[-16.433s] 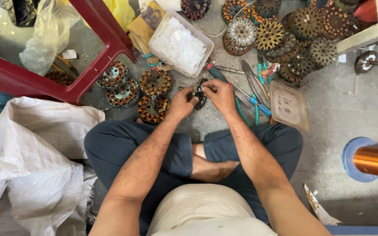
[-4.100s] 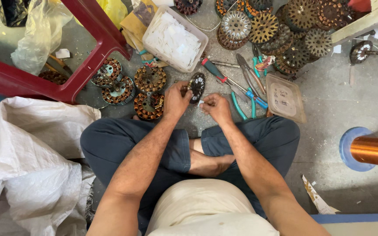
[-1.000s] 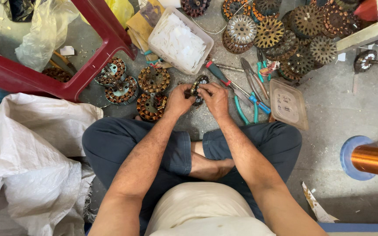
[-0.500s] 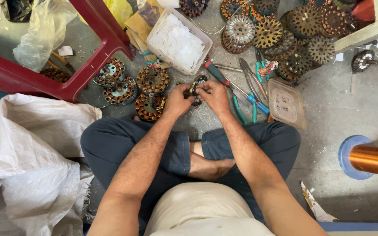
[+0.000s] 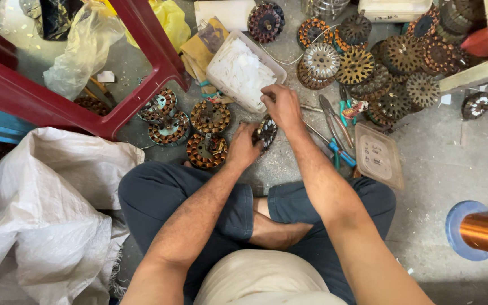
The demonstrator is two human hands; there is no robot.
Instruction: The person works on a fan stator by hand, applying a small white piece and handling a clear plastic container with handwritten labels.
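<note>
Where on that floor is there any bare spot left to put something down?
Bare concrete lies right of the clear lid, up to the copper wire spool. It is crowded above the right hand: the stator pile, pliers and tub of white pieces.

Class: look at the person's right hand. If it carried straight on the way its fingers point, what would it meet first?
The right hand points up and left, so it would most likely meet the white tray of paper slips first; its fingers seem already at the tray's rim, though height is unclear.
</note>
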